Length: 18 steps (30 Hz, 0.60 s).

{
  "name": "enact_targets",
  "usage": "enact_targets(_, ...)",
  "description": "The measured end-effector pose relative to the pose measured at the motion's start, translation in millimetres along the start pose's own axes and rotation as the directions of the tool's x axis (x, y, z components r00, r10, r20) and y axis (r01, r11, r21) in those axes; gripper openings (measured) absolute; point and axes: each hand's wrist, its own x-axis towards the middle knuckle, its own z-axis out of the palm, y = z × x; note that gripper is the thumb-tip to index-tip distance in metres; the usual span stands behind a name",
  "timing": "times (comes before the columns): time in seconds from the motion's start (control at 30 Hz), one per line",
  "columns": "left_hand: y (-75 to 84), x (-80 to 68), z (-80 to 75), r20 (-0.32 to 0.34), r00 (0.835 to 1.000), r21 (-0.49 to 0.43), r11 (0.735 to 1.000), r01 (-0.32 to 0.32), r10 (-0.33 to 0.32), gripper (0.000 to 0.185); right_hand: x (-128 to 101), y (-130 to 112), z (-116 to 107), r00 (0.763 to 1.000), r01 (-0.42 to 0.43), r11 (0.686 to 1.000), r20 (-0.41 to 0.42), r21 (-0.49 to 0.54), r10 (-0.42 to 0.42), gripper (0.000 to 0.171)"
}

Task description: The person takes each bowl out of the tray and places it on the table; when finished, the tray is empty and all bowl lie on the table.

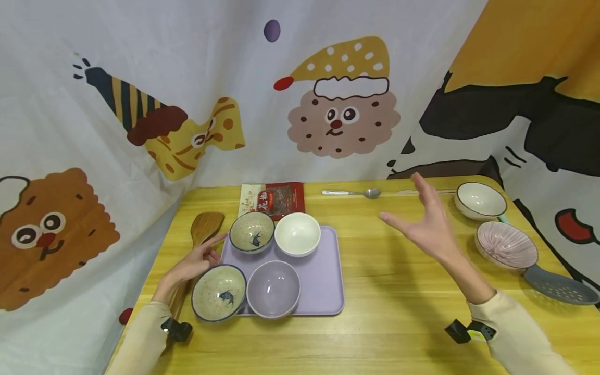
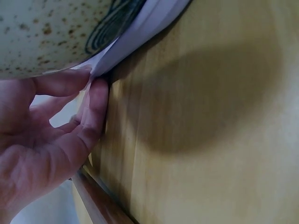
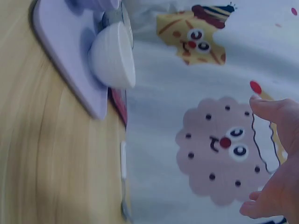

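My left hand (image 1: 191, 266) pinches the left edge of a lilac tray (image 1: 323, 276); in the left wrist view the thumb and fingertips meet at the tray's rim (image 2: 117, 55). Four kinds of bowl crowd the tray's left part: a speckled bowl with a blue fish (image 1: 252, 233), a white bowl (image 1: 297, 235), a larger speckled bowl (image 1: 218, 293) and a lilac bowl (image 1: 274, 289). The larger speckled bowl overhangs the tray's left edge. Right of the tray, my right hand (image 1: 428, 229) hovers above the table, thumb and fingers spread, holding nothing.
A wooden spatula (image 1: 206, 226) lies left of the tray. Behind stand a seasoning packet (image 1: 276, 199) and a spoon (image 1: 351, 193). At the right are a brown-rimmed white bowl (image 1: 480, 201), a pink striped bowl (image 1: 506, 245) and a grey slotted turner (image 1: 560, 286). A printed cloth hangs behind.
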Motion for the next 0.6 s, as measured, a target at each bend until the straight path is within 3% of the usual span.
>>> enact_targets(0.27, -6.5, 1.2, 0.5, 0.014, 1.0, -0.063, 0.998, -0.016, 0.017, 0.084, 8.7, -13.3, 35.2, 0.993, 0.064, 0.996, 0.093, 0.061, -0.069, 0.106)
enact_targets(0.6, -5.1, 5.6, -1.1, 0.007, 1.0, -0.048, 0.999, 0.012, -0.011, 0.083, 9.7, -9.4, 84.4, 0.97, 0.042, 0.994, 0.234, 0.1, -0.065, 0.108)
